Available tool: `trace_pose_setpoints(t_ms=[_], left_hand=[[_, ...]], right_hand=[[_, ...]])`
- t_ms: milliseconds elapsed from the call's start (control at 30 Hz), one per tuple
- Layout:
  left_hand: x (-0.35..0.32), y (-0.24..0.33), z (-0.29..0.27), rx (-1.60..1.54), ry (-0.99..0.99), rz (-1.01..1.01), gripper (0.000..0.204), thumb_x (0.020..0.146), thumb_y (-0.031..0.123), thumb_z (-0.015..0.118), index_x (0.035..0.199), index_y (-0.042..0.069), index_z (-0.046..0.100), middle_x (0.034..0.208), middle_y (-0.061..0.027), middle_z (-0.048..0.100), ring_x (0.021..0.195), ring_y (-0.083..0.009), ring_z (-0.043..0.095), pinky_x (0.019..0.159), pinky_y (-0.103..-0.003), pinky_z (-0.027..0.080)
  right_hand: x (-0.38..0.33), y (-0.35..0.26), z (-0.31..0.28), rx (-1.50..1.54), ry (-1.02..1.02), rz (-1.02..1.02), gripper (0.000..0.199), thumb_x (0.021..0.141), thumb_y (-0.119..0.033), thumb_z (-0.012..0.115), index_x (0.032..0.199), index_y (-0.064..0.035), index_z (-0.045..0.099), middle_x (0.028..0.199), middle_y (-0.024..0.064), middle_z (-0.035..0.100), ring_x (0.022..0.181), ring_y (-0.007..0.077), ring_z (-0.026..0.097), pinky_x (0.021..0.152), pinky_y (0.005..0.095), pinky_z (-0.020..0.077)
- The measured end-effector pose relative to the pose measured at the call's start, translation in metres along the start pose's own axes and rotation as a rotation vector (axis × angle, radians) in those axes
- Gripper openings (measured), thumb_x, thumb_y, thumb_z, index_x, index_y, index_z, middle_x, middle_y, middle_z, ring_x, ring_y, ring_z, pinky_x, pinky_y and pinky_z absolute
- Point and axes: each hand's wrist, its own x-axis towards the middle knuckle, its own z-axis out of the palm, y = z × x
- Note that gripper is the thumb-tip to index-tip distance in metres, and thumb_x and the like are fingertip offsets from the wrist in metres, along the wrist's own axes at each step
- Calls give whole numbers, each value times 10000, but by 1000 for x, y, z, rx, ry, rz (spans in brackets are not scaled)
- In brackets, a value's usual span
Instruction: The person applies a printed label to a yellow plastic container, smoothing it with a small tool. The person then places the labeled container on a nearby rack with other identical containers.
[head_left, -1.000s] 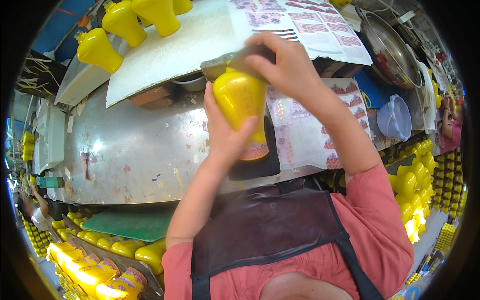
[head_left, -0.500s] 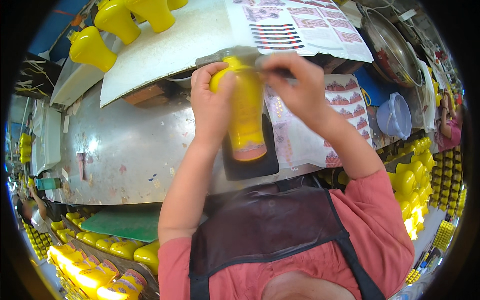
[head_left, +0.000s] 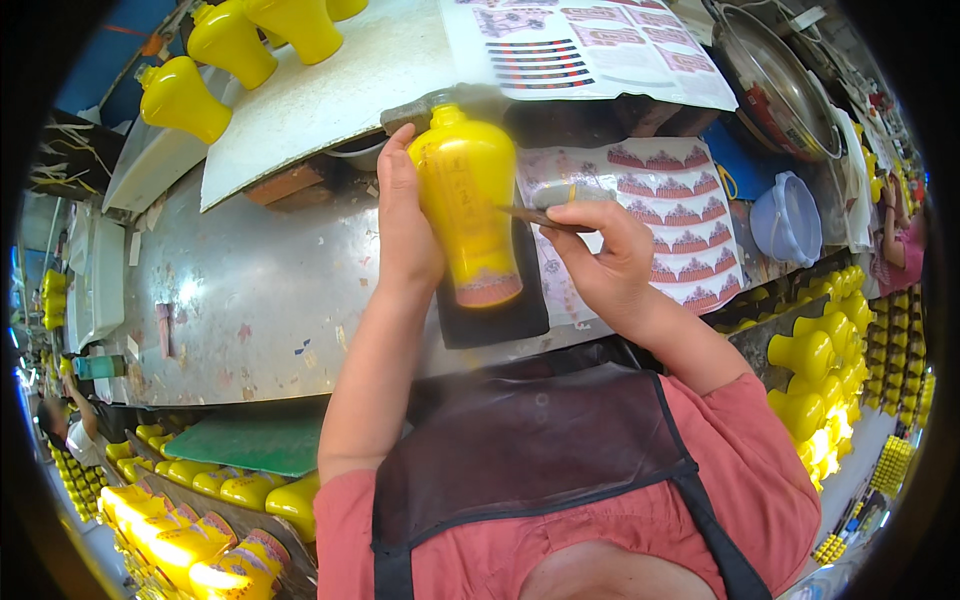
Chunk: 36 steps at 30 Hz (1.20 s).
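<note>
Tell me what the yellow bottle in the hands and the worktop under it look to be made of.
Yellow bottle: probably glazed ceramic; smooth, glossy, opaque, vase-like shape, though coated glass is possible. The left hand holds it while the right hand brings a thin brown stick-like tool to its side. Worktop: sheet metal, dull silver with bright reflections, scuffs and stuck paper scraps.

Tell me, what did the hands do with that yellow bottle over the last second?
The right hand came off the top of the yellow bottle and moved down to its right side, now pressing a thin brown tool against it. The left hand slid from underneath to the bottle's left side, and the bottle stands straighter. The left hand's hold, the dark pad and the printed sheets stayed.
</note>
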Motion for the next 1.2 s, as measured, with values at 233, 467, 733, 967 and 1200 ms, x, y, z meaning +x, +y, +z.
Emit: trace_pose_setpoints(t_ms=[233,467,733,967,1200], left_hand=[[-10,20,1,4,-58,-19,682,1098,535,209,1483,2,388,1447,-147,502,1370,-252,453,1181,-404,318],[-15,20,-2,-19,-105,8,625,1116,489,221,1550,56,339,1458,-137,492,1350,-227,469,1166,-372,339],[-26,5,-5,29,-96,-54,670,1092,553,247,1615,151,127,1505,-157,434,1339,-267,497,1107,-397,431],[-29,-3,-2,163,-60,-26,951,948,221,665,1601,122,-19,1460,-185,425,1280,-308,517,1063,-416,466],[-25,-8,-5,266,-39,8,1021,869,144,702,1591,57,-15,1430,-202,436,1277,-293,509,1061,-403,458]], right_hand=[[-4,-18,18,-81,-251,-435,247,748,-100,745,994,-118,741,903,56,698,821,252,699,681,356,559],[7,-41,24,-240,-489,-593,235,728,-115,702,947,-34,718,842,78,619,916,281,663,788,389,542],[2,-29,16,-226,-447,-529,261,750,-117,704,1011,-103,725,876,77,632,853,258,654,717,375,526],[72,1,22,-247,-64,-208,271,864,-45,734,1131,-40,685,995,145,720,803,290,699,720,350,573],[128,12,19,-131,-452,-107,246,870,-59,706,1113,-23,697,1007,153,728,861,312,719,792,349,570]])
